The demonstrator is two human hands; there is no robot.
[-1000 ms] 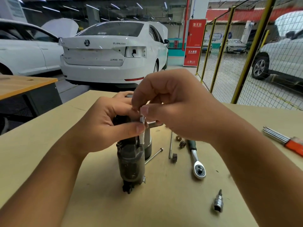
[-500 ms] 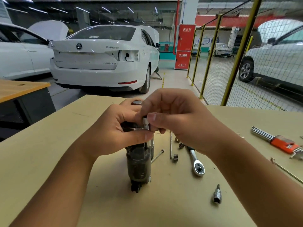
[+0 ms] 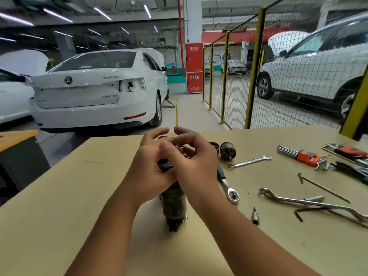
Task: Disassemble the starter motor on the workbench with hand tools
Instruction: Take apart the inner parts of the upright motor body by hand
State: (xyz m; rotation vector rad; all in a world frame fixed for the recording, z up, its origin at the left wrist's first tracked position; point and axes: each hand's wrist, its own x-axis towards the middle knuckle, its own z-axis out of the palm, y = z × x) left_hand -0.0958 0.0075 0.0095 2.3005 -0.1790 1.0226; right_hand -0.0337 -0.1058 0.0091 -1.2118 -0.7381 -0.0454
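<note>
**Both hands on the starter motor**

Head view: the starter motor stands upright on the workbench. My left hand curls round its upper body; my right hand pinches at its top, what exactly I cannot tell.

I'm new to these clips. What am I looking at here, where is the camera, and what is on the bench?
No machine here: a person works bare-handed, and the single camera sits on their head, looking forward and down. Both hands meet on top of the dark starter motor, which stands upright on the workbench. The left hand grips its upper part; the right hand curls its fingers over the top, and whatever it works on is hidden. To the right lie a ratchet, a loose socket bit, a spanner, an orange set of hex keys and a removed copper-wound part. Cars stand behind.
</note>
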